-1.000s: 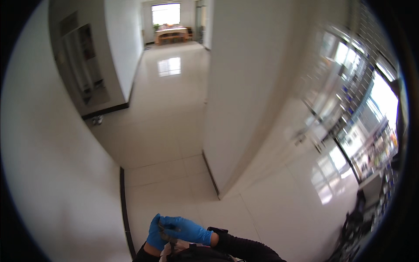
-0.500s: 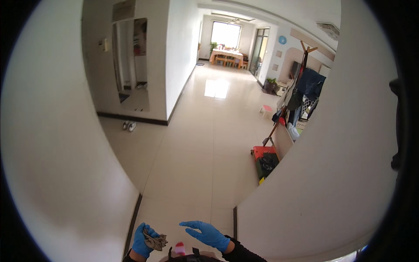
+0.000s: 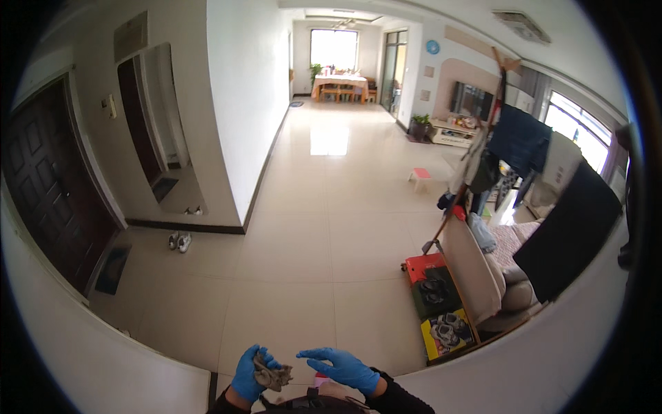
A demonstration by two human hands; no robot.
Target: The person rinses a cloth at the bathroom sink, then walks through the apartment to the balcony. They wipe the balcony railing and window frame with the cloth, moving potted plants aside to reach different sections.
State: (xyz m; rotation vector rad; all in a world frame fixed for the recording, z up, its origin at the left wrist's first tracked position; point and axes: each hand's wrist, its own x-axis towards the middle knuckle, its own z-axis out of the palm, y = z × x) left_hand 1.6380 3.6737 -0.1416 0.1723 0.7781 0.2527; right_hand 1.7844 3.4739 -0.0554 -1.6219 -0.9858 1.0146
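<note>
A crumpled grey-brown cloth point(image 3: 272, 376) is bunched in my left hand point(image 3: 249, 376), whose blue-gloved fingers curl round it at the bottom of the view. Just to its right, my right hand point(image 3: 343, 369) wears a matching blue glove and holds nothing. Its fingers stretch out toward the left, apart from the cloth. Both forearms are in dark sleeves.
Pale floor tiles point(image 3: 296, 241) run ahead to a covered dining table point(image 3: 340, 84). Shoes sit on boxes point(image 3: 441, 297) at right, beneath a loaded coat rack point(image 3: 498, 131). A small stool point(image 3: 419, 176) stands mid-floor; sneakers point(image 3: 180, 241) lie by the mirror wall. A dark door point(image 3: 55, 165) is far left.
I have moved forward out of the narrow passage; the door, the sofa and the shoes on the boxes now show. The left hand still grips the cloth, and the right stays outstretched.
</note>
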